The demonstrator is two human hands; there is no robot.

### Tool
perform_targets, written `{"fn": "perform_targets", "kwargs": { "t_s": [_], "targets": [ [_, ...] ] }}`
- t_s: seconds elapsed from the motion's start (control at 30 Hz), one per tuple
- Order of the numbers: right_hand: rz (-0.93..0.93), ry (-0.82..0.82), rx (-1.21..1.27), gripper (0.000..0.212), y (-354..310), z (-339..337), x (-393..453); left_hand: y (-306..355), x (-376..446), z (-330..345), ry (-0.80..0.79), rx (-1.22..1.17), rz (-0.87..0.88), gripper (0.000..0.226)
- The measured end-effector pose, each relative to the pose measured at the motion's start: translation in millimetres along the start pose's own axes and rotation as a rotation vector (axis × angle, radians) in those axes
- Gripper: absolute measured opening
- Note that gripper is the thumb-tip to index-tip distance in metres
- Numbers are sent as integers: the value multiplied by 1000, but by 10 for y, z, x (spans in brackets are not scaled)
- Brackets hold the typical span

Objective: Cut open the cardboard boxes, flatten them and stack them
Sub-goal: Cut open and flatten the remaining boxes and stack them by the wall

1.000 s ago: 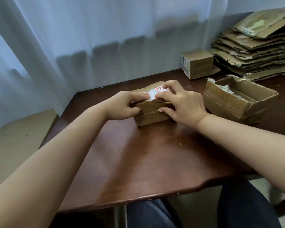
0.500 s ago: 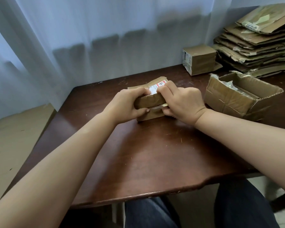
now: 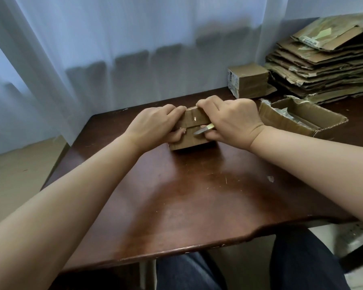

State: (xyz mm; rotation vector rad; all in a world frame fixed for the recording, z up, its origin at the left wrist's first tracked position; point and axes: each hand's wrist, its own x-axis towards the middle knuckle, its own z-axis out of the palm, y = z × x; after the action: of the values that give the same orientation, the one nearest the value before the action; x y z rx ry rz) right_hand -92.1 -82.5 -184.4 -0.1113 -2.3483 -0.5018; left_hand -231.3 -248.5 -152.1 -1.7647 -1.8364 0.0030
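A small brown cardboard box [image 3: 192, 119] stands near the middle of the dark wooden table [image 3: 197, 195], tipped so a taped seam faces me. My left hand [image 3: 153, 124] grips its left end, fingers over the top edge and thumb at the seam. My right hand [image 3: 233, 120] presses on the top right edge. It also holds a small knife [image 3: 203, 129] with a yellowish handle, and the blade points left along the seam. The box's far side is hidden.
An open cardboard box [image 3: 285, 122] with plastic inside sits just right of my right hand. Behind it stand a closed small box [image 3: 249, 80] and a tall stack of flattened cardboard [image 3: 327, 65]. White curtains [image 3: 113, 49] hang behind the table.
The box has been turned, so its labelled face is out of sight and the seam faces me. The knife blade now shows under my right hand.
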Motion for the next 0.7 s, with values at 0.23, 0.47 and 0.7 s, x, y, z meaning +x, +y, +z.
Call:
{"fn": "perform_targets", "kwargs": {
  "t_s": [0.23, 0.47, 0.7],
  "targets": [
    [25, 73, -22, 48, 72, 25, 100, -114, 41, -37, 140, 111, 42, 40],
    [-65, 64, 238, 28, 243, -44, 128, -101, 26, 21, 42, 116, 121, 40],
    [-36, -111, 307, 35, 139, -173, -24, 211, -74, -110, -370, 84, -53, 58]
  ]
}}
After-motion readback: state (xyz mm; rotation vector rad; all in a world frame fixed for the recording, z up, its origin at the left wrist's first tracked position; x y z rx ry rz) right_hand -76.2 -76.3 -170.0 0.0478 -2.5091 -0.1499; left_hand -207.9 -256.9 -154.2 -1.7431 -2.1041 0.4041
